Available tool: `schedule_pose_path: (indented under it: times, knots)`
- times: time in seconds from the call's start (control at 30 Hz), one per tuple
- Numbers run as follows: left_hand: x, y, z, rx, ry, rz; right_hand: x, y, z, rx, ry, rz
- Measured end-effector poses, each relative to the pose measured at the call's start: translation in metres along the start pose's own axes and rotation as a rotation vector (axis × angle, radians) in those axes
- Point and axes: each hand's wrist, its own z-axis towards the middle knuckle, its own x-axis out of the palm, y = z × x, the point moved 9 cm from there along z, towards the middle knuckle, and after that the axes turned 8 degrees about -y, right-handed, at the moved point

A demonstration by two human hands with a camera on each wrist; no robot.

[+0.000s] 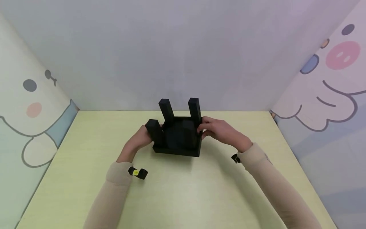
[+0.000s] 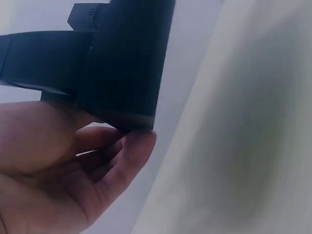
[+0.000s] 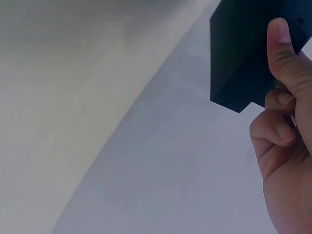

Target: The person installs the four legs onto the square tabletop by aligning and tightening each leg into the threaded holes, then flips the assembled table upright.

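Observation:
A small black legged stand [image 1: 175, 152] is held up over the tabletop between my two hands, tilted, its square legs pointing upward and toward the head camera. My left hand [image 1: 140, 138] grips its left side, partly hidden behind a front leg [image 1: 154, 131]. In the left wrist view the fingertips [image 2: 139, 146] press at the stand's lower edge. My right hand [image 1: 220, 130] holds the opposite side. The right wrist view shows the thumb [image 3: 280, 41] flat on the black surface, the other fingers curled beneath.
A pale yellow-green tabletop [image 1: 183, 194] lies under the hands, with the stand's shadow on it. A plain pale wall [image 1: 183, 57] rises right behind its back edge. Side panels with cartoon animals [image 1: 31, 95] flank it. Both sleeves carry a black wrist strap [image 1: 138, 172].

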Motion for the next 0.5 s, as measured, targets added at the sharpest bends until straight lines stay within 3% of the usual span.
schedule_pose_path:
  times: [0.27,0.4,0.5]
  knots:
    - [-0.003,0.005,-0.010,-0.085,0.175,-0.195,-0.022,0.022,0.008,-0.019,0.007,0.188]
    - [0.000,0.010,-0.012,-0.129,0.224,-0.394,-0.026,0.017,0.006,0.008,-0.018,0.324]
    - [0.008,0.012,-0.014,-0.156,0.250,-0.521,-0.021,0.004,0.002,0.085,-0.020,0.397]
